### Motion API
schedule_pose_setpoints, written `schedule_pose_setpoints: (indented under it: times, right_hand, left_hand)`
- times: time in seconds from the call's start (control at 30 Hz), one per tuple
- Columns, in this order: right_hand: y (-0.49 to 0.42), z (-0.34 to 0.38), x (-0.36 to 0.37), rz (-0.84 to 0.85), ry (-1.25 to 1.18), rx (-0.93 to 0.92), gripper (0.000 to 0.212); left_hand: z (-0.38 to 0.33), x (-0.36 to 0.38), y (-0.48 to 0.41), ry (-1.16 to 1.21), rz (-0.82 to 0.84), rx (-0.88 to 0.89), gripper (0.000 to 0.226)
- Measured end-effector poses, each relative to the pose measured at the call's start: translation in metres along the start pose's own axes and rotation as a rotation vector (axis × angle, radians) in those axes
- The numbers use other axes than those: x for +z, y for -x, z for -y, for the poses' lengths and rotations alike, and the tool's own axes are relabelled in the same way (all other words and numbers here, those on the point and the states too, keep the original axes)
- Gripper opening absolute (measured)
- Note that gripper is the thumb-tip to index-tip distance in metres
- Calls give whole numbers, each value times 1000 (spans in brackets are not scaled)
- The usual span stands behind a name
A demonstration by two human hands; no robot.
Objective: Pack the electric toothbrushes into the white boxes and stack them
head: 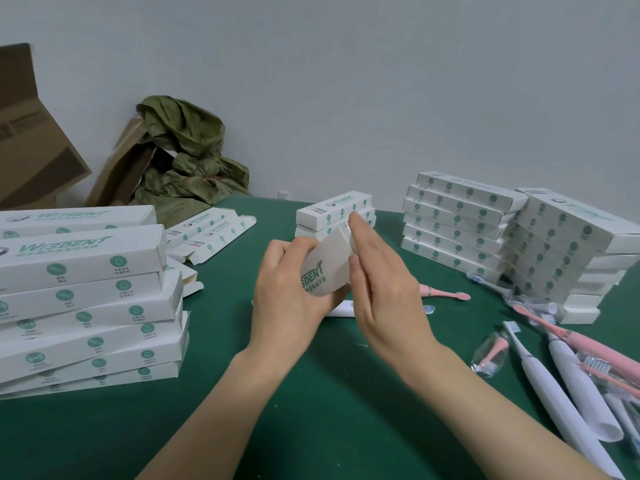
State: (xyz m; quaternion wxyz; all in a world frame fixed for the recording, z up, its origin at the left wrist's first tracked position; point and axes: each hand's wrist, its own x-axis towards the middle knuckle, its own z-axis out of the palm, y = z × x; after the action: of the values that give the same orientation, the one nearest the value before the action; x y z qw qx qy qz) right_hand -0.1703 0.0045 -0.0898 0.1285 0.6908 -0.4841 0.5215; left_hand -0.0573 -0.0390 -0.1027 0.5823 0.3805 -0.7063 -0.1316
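Over the middle of the green table (311, 403) I hold a white box (327, 263) with green lettering, end-on to the camera. My left hand (287, 292) grips it from the left. My right hand (381, 289) presses against its right side, fingertips at the end flap. Under the hands lie a pink toothbrush (445, 293) and a white item, partly hidden. White and pink toothbrushes (568, 372) lie loose at the right. Behind the held box stands a short stack of white boxes (336, 211).
A tall pile of white boxes (86, 299) stands at the left, with flat unfolded boxes (207, 233) behind it. Two stacks of boxes (512, 237) stand at the right. Brown cartons (38, 140) and crumpled green paper (187, 157) sit at the back left against the wall.
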Motion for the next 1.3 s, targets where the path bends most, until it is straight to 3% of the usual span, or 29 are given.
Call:
schedule_pose_setpoints:
  times: [0.17, 0.3, 0.33, 0.43, 0.53, 0.63, 0.8, 0.97, 1.13, 1.3]
  right_hand:
    - [-2, -4, 1, 40, 22, -32, 46]
    - [-3, -14, -1, -56, -177, 338, 37]
    - [-4, -21, -4, -74, -187, 439, 36]
    - [-7, -51, -13, -100, -324, 752, 32]
    - [-5, -74, -17, -141, -435, 988, 28]
    - [4, -87, -17, 61, -181, 887, 13]
    - [20, -95, -13, 384, 151, 618, 20]
    - [22, -103, -14, 510, 237, 443, 14]
    - [24, -105, -11, 550, 211, 372, 7]
    - [24, -110, -11, 551, 226, 352, 10]
  left_hand:
    - [0, 3, 1, 15, -1, -22, 49]
    - [7, 14, 8, -231, 242, -32, 95]
    - [9, 16, 11, -319, 290, -32, 95]
    - [11, 14, 10, -453, 318, -17, 65]
    - [8, 7, -14, -433, 198, -27, 55]
    - [4, 5, -70, -298, 108, -111, 53]
    - [9, 38, -161, -679, 346, -62, 54]
    - [22, 80, -201, -865, 517, -15, 45]
    - [33, 112, -218, -732, 556, -97, 47]
    - [43, 137, -215, -753, 618, -193, 47]
